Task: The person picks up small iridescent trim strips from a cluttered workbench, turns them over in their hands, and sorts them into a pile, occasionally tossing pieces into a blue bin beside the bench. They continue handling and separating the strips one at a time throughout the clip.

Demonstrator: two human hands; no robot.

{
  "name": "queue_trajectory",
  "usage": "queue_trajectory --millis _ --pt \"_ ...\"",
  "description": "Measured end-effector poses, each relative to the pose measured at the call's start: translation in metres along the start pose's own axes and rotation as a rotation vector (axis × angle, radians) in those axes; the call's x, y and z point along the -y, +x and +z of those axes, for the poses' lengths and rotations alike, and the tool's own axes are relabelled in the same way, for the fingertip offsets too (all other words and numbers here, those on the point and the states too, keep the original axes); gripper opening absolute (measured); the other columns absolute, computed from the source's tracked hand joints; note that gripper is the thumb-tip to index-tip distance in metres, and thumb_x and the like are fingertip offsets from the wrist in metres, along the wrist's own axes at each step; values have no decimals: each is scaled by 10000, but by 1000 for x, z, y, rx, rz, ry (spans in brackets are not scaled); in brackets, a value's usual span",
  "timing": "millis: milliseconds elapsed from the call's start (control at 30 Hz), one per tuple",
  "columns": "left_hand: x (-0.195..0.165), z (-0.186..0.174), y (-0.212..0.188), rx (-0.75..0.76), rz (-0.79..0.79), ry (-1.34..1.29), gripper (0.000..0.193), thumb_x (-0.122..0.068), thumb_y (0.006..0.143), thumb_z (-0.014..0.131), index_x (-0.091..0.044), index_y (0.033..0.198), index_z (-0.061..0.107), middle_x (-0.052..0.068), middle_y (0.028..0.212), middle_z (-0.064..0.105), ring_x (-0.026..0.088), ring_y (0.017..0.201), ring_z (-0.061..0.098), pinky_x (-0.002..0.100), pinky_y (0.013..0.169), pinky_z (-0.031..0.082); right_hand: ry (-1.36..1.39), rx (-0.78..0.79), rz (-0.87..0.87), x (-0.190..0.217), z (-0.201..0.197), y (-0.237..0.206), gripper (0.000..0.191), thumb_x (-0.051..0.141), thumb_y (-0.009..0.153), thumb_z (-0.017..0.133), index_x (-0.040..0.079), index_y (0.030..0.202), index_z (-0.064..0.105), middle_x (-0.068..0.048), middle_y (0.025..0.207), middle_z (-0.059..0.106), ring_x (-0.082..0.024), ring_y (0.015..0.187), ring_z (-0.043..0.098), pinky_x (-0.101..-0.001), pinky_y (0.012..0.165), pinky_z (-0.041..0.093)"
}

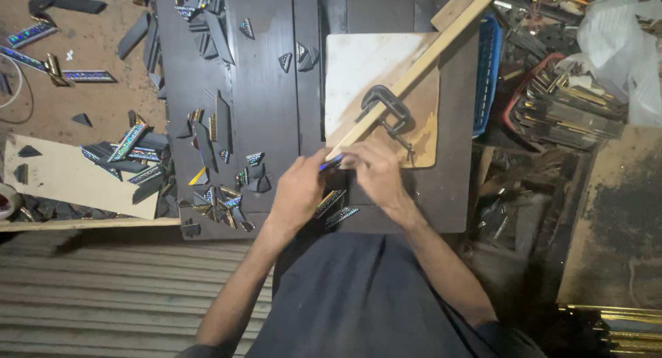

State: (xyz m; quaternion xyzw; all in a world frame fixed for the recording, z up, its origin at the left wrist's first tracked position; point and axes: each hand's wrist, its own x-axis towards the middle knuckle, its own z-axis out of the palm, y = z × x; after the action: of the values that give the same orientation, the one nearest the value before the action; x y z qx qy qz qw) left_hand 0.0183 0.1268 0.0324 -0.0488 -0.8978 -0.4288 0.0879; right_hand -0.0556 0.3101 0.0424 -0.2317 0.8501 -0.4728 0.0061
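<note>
Both grips, left hand (298,192) and right hand (376,170), pinch one small dark-blue strip (332,163) below the clamped wooden slat (414,75).

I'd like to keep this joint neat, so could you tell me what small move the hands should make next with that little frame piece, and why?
Probably slide the short frame piece forward until it sits flush against the end of the wooden strip. Both the left hand and right hand pinch it right at that end, and the C-clamp holds the strip on the board.
</note>
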Motion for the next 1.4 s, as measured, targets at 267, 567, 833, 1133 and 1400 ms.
queue_trajectory --millis 267,567,833,1133,1400 --pt "23 6 29 -22 -402 -115 232 -263 962 726 -54 1060 751 177 867 753 325 775 764 427 668 582 -496 47 -302 -4 -23 19 317 156 848 799 55 1141 734 -66 1159 689 -270 1163 633 -423 924 493" --pt "21 -7 49 1 -241 336 229 -323 977 686 -140 1103 741 112 882 741 332 755 711 448 645 546 -649 168 -502 -61 -9 71 484 186 847 750 235 1328 723 49 1098 662 -180 1322 585 -443 990 439" --pt "107 -79 49 -326 -310 775 417 -309 849 738 -31 1157 695 167 1067 634 382 911 634 473 757 525 -642 113 -413 -79 3 128 413 178 878 732 182 1290 725 -37 1249 679 -248 1337 590 -489 965 377" --pt "105 -92 37 -399 -363 559 200 -214 1086 585 -29 1054 653 185 964 664 412 882 640 501 734 498 -473 309 -399 -25 -15 48 365 140 773 740 197 1132 718 46 1196 691 -205 1271 613 -468 867 372" --pt "41 -42 3 -155 -715 -197 251 -248 1050 554 -69 1215 615 136 769 635 239 610 622 389 571 483 -248 243 -445 -8 2 -30 345 197 775 827 115 1103 761 -26 1085 702 -222 1058 644 -388 831 439"
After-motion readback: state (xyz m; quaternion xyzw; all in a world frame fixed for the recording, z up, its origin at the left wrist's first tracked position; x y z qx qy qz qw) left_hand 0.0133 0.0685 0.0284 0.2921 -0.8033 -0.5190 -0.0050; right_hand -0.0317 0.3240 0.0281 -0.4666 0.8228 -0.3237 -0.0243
